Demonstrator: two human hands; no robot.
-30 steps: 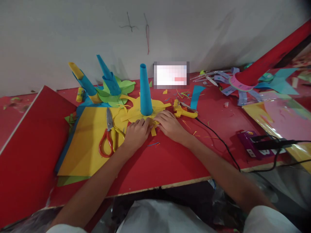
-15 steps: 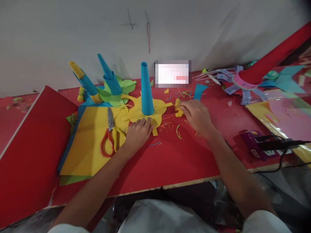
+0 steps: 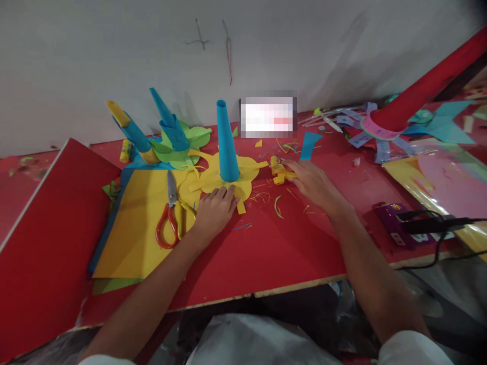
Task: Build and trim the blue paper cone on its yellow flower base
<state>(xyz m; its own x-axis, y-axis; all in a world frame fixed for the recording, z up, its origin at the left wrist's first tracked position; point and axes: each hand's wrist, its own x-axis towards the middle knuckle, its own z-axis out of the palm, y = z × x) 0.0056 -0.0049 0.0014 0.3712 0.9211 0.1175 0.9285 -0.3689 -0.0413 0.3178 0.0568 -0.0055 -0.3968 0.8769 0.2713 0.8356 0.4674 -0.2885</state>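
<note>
A blue paper cone (image 3: 227,144) stands upright on a yellow paper flower (image 3: 247,175) on the red table. My left hand (image 3: 216,207) rests on the flower's front edge, in front of the cone, its fingers together. To the right of the flower, my right hand (image 3: 310,182) has its fingertips at a small yellow object (image 3: 279,171), which looks like a glue tube; whether the fingers grip it I cannot tell. Scissors with red and yellow handles (image 3: 172,195) lie on yellow paper sheets (image 3: 131,223) left of my left hand.
Two more blue cones (image 3: 135,133) stand at the back left, near a yellow glue stick (image 3: 125,151). A screen (image 3: 268,117) leans at the wall. A purple box with cables (image 3: 399,228) and a red cone (image 3: 426,91) are on the right.
My right hand has shifted slightly, its fingers now stretched more over the small yellow object, which looks turned. The left hand stays on the flower. The whole view has moved slightly.
</note>
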